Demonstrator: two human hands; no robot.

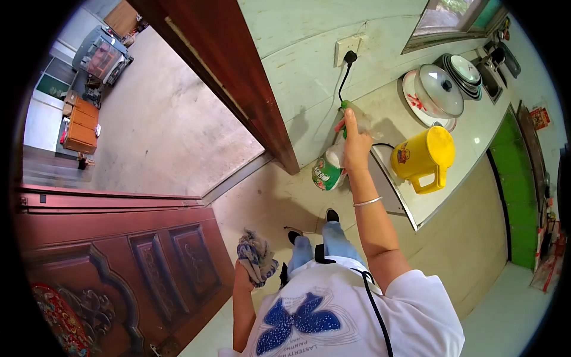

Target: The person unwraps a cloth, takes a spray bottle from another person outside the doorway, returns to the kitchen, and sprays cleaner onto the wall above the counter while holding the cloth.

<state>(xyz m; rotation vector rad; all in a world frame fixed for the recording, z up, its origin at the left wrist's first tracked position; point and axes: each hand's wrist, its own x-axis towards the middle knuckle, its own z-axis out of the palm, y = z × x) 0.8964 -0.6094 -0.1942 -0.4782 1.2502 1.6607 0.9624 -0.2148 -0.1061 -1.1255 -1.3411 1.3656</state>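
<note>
My left hand (242, 277) hangs low beside the dark red door, closed around a crumpled grey-and-blue patterned cloth (256, 257). My right hand (357, 149) reaches out over the counter's near corner. Its fingers are closed around what looks like a clear spray bottle (365, 124) with a green top and a reddish part at the front; the hand covers much of it. Just beyond the wrist, lower than the counter top, is a green-and-white printed package (327, 169). A yellow lidded jug (423, 159) stands on the counter right of this hand.
Behind the jug, a glass pot lid (439, 90) rests on a floral tray, with stacked dishes (466, 70) beside it. A plug (350, 57) with a black cord sits in the wall socket. The carved door (202, 256) stands at left, by a doorway opening onto a concrete floor (160, 113).
</note>
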